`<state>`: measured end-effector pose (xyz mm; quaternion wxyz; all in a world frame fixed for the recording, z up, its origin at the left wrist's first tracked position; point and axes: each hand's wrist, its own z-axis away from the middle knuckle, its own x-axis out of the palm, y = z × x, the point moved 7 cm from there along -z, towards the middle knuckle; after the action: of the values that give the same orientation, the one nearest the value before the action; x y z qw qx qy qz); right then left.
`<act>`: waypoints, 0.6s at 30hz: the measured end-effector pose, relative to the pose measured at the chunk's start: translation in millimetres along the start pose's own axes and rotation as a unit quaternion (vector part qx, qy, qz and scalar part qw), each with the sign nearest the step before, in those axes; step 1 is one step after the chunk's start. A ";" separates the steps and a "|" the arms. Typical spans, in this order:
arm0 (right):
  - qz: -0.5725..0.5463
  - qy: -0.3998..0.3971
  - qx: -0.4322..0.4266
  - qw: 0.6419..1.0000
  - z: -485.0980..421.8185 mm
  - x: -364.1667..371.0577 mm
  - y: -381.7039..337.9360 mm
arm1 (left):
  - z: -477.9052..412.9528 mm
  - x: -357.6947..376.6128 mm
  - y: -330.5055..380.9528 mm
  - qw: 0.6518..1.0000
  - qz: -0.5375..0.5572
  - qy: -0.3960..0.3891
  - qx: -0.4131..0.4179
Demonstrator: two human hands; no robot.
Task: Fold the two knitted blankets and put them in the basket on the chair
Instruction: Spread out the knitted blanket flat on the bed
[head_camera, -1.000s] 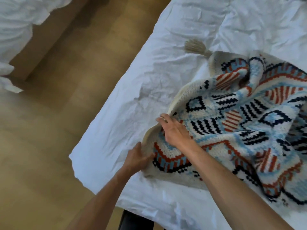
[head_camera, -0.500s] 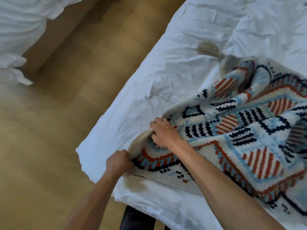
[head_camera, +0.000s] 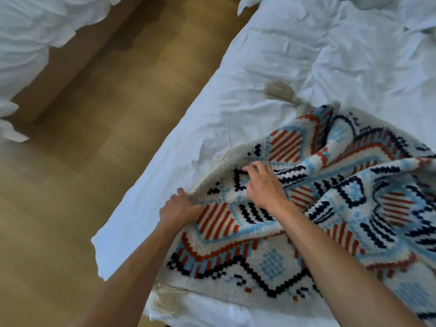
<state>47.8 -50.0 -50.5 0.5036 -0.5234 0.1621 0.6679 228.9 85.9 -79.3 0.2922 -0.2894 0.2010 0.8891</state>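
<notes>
Gripping knitted blanket (head_camera: 266, 263), left hand (head_camera: 178, 208), right hand (head_camera: 264, 187)

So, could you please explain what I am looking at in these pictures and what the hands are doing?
No machine here: a person works with bare hands, and a camera worn on the head looks down at them. A patterned knitted blanket lies crumpled on a bed's white sheet, a tassel at its far corner. The left hand grips the blanket's edge; the right hand pinches the fabric further in. Wooden floor shows on the left.
</notes>
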 end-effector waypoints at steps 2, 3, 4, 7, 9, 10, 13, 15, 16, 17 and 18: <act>0.022 0.023 0.019 0.999 -10.5 -16.3 26.5 | -14.8 -6.3 27.6 1.000 0.008 0.014 0.023; 0.036 0.033 0.023 0.999 -17.3 -23.8 38.2 | -22.9 -8.4 42.9 0.999 0.013 0.016 0.036; 0.049 0.042 0.027 0.998 -25.3 -31.7 49.3 | -31.0 -10.0 59.0 0.998 0.020 0.017 0.050; 0.083 0.071 0.029 0.994 -56.4 -53.3 76.2 | -53.6 -13.1 110.7 0.993 0.065 0.012 0.094; 0.121 0.072 0.006 0.990 -78.6 -61.3 86.8 | -65.8 -14.5 144.6 0.988 0.090 0.009 0.126; 0.132 0.068 -0.001 0.989 -88.8 -63.9 90.9 | -70.8 -15.4 161.0 0.985 0.092 0.009 0.145; 0.094 0.070 0.003 0.993 -109.9 -73.2 96.3 | -82.2 -16.3 202.7 0.982 0.061 0.022 0.180; 0.112 0.068 0.011 0.991 -112.8 -74.3 97.6 | -84.4 -11.7 221.9 0.979 0.036 0.035 0.196; 0.134 0.053 0.032 0.989 -111.0 -73.1 102.8 | -83.4 -8.3 229.9 0.977 0.029 0.045 0.207; 0.147 0.032 0.065 0.987 -107.4 -70.5 111.8 | -80.9 -3.6 236.2 0.974 0.033 0.055 0.219; 0.154 0.006 0.098 0.983 -101.1 -67.3 121.9 | -76.7 2.6 240.8 0.970 0.044 0.062 0.230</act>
<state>-4.5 -212.7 -70.7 0.4424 -0.4442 0.3081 0.7156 104.4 -133.7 -93.3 0.2985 -0.2601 0.4306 0.8111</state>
